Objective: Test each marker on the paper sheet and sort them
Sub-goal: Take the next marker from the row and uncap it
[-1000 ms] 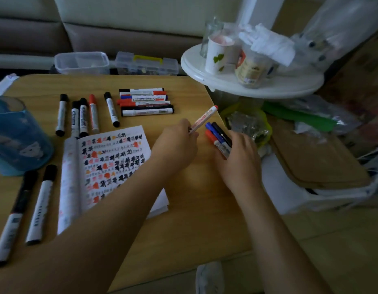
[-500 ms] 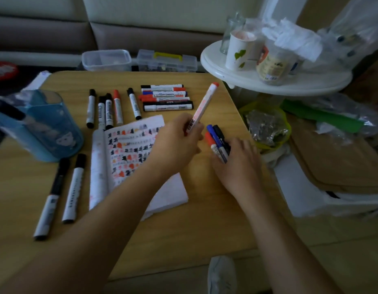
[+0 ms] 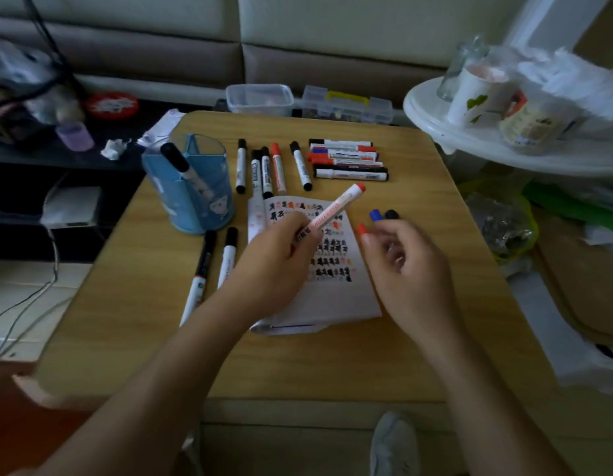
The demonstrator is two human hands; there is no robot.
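Note:
My left hand (image 3: 277, 255) grips a white marker with a red cap (image 3: 334, 209), tilted up to the right above the paper sheet (image 3: 336, 297), which carries rows of black and red test marks. My right hand (image 3: 406, 269) hovers at the sheet's right edge, its fingers curled around three markers; only their red cap (image 3: 361, 229), blue cap (image 3: 376, 215) and black cap (image 3: 391, 214) stick out. Behind the sheet lie a row of several markers (image 3: 263, 168) side by side and a stack of several crosswise markers (image 3: 348, 159).
A blue pen holder (image 3: 195, 197) with a black marker (image 3: 186, 168) in it stands left of the sheet. Two black-capped markers (image 3: 212, 266) lie by my left forearm. The wooden table (image 3: 435, 207) abuts a white round shelf (image 3: 470, 146) with cups on the right; plastic boxes (image 3: 260, 97) sit behind.
My left hand carried the red-capped marker away from the bunch in my right hand and over the paper sheet. My right hand shifted left to the sheet's edge. My view turned left.

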